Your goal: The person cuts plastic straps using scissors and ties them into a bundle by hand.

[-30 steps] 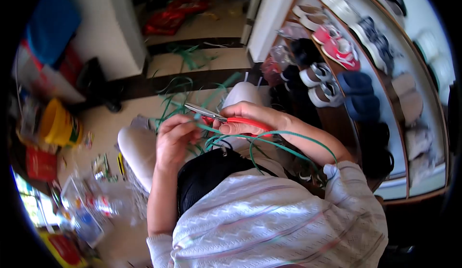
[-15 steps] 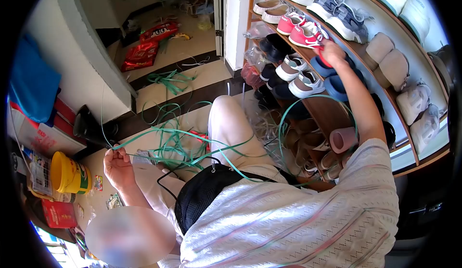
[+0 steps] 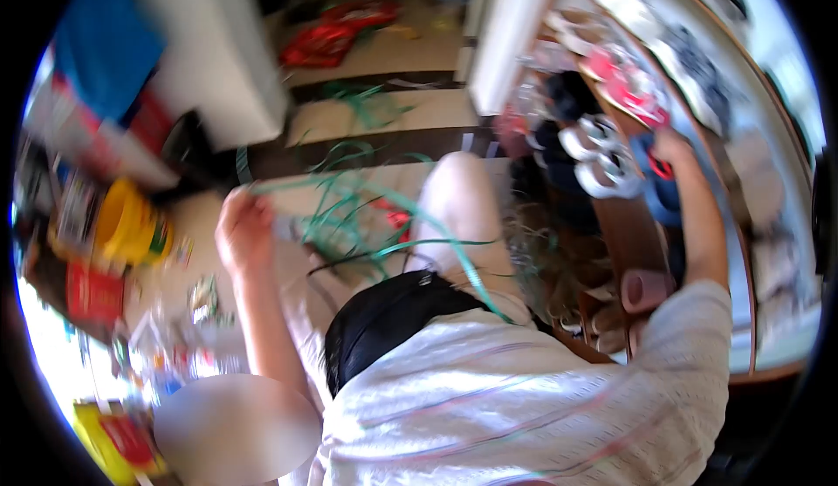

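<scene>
My left hand (image 3: 244, 224) is raised over the floor on the left, its fingers closed on a green plastic strap (image 3: 463, 259). The strap runs right across my lap, and more of it lies tangled on the floor ahead. Out at the shoe rack (image 3: 633, 233), my right hand (image 3: 672, 147) is closed, with a red looped handle (image 3: 661, 168) at its fingers; blur hides what it belongs to. It is just below a pair of red sneakers (image 3: 628, 85) and in front of blue shoes (image 3: 650, 176).
White-and-brown shoes (image 3: 602, 154) and a pink slipper (image 3: 648, 290) sit on the rack. A yellow bucket (image 3: 131, 224) and a red box (image 3: 96, 290) stand on the left. Red bags (image 3: 336, 37) lie beyond the doorway. Clear plastic bottles (image 3: 188, 351) are at lower left.
The view has swung and blurred. My right hand has moved slightly down from the red sneakers. The strap's wide arc beside the rack is gone; my left hand still grips the strap.
</scene>
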`<action>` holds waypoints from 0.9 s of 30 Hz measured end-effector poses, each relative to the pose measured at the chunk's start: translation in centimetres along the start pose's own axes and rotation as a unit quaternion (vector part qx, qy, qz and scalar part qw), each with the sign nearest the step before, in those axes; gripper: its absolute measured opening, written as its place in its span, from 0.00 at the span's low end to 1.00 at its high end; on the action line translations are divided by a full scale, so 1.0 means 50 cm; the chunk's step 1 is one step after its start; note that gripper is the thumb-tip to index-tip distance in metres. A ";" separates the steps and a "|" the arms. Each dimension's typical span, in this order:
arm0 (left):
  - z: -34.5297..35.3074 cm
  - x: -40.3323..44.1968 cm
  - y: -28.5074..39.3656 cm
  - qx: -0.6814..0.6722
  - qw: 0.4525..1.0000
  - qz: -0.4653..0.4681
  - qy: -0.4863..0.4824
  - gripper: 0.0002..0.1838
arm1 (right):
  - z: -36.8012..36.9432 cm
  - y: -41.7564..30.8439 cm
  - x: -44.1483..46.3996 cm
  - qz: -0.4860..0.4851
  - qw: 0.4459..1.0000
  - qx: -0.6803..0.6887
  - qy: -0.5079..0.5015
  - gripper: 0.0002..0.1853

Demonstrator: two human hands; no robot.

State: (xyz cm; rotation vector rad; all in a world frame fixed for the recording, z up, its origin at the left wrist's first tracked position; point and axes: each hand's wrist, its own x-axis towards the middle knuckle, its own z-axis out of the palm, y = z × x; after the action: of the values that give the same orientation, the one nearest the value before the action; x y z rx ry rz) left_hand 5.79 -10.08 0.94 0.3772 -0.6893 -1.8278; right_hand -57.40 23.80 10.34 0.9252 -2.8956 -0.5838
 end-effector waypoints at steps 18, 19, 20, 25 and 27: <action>0.053 0.012 -0.007 0.029 0.999 0.027 -0.019 0.04 | -0.217 -0.677 -0.337 -0.456 0.621 0.588 -0.247 0.25; 0.055 0.009 -0.001 0.030 0.999 0.029 -0.014 0.04 | -0.211 -0.730 -0.354 -0.481 0.586 0.578 -0.301 0.26; 0.052 0.008 0.006 0.040 0.999 0.026 -0.013 0.05 | -0.220 -0.762 -0.384 -0.452 0.600 0.586 -0.304 0.20; 0.013 0.008 0.015 0.016 1.000 0.012 -0.009 0.05 | -0.231 -0.792 -0.366 -0.393 0.614 0.625 -0.282 0.09; -0.015 0.018 0.004 -0.013 0.999 0.023 -0.029 0.09 | -0.247 -0.776 -0.335 -0.365 0.633 0.640 -0.237 0.09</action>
State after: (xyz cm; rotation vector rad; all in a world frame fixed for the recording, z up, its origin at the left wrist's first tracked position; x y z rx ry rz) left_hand 6.00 -11.18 0.55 0.2900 -0.7074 -1.8082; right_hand -20.37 0.01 8.73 2.3315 -2.8337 1.8615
